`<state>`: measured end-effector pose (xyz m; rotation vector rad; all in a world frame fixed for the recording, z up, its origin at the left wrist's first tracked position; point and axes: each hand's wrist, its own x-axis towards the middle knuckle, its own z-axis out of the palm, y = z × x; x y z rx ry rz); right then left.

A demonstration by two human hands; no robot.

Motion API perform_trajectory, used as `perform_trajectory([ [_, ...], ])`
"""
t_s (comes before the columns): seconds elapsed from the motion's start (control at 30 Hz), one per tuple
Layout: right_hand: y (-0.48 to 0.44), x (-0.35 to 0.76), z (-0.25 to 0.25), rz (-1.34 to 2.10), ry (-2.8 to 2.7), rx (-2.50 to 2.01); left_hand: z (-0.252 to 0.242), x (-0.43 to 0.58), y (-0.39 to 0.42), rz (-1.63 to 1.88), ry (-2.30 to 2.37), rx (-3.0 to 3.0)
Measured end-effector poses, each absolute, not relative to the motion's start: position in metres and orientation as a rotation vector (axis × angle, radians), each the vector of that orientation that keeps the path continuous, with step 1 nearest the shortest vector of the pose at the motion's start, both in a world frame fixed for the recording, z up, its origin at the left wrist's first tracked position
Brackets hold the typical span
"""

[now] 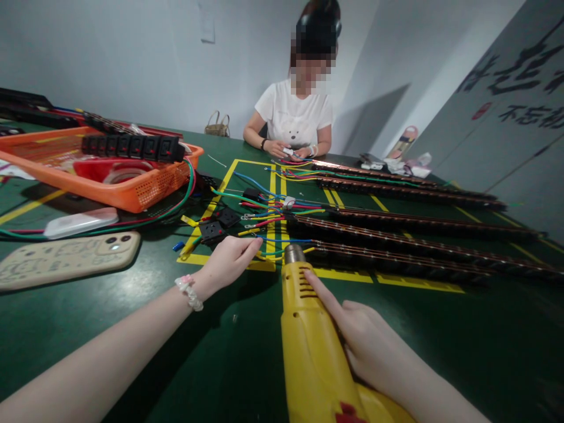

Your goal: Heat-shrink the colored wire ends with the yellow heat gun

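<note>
My right hand (365, 335) is wrapped around a yellow heat gun (308, 335), its index finger stretched along the vented barrel. The gun's metal nozzle (294, 254) points away from me, just short of the colored wires. To its left, my left hand (229, 258) is closed in a pinch at the end of a blue wire (284, 240); the fingers hide the exact grip. That wire runs right to a long black strip with copper-colored rails (396, 258). Black socket pieces (212, 231) lie just beyond my left hand.
More long strips (432, 220) lie across the green table (247, 376) to the right. An orange basket (141, 197) holds black socket parts at left, near a phone (70, 258) and a white case (81, 222). Across the table a person (293, 111) handles a small white piece.
</note>
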<state>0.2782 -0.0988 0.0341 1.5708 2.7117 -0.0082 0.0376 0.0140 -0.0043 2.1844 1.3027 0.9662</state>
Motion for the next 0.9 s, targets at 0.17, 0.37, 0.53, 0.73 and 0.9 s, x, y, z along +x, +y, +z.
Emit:
perform_trajectory([
  [0.17,-0.098,0.262,0.035,-0.017,2.71,1.477,-0.003,0.038,0.014,0.955,1.327,2.16],
  [0.37,-0.096,0.245,0.033,0.065,2.74,1.348,0.0,0.038,0.013,0.925,1.305,2.166],
  [0.53,-0.096,0.24,0.028,0.088,2.81,1.271,0.001,0.038,0.012,0.896,1.309,2.19],
  [0.73,-0.095,0.244,0.029,0.048,2.824,1.294,0.0,0.037,0.013,0.892,1.291,2.175],
  [0.9,-0.097,0.242,0.034,0.031,2.768,1.323,0.0,0.036,0.012,0.888,1.265,2.169],
])
